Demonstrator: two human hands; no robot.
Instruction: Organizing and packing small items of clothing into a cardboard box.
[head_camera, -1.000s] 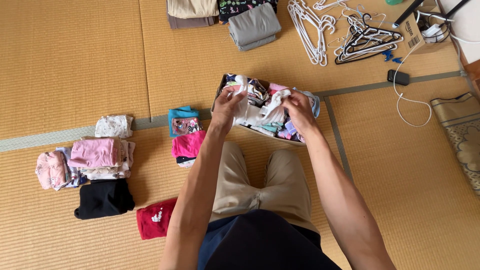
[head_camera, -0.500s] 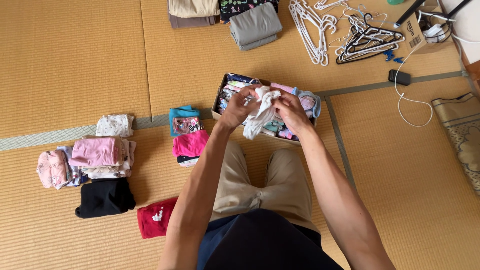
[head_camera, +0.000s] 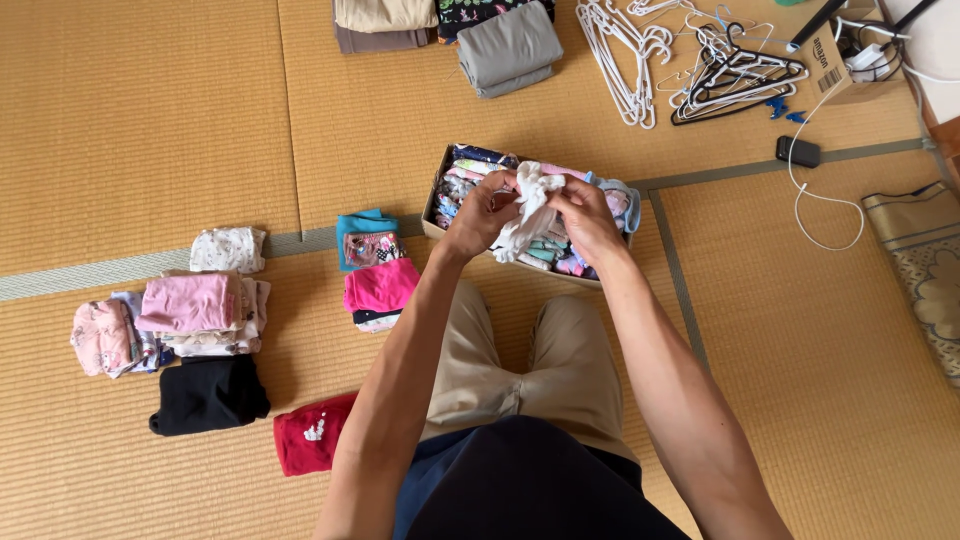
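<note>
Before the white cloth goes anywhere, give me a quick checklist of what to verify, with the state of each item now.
1. Both hands on the white cloth: ok, left hand and right hand pinch it from either side.
2. Cloth lifted out of the box: ok at the top; its lower end hangs onto the rolled items.
3. Cloth folded: not ok, it is bunched.
4. Free slot in the box: cannot tell, the hands hide the middle.
5. Mat left of the box: not ok, the teal stack and the pink stack lie there.
</note>
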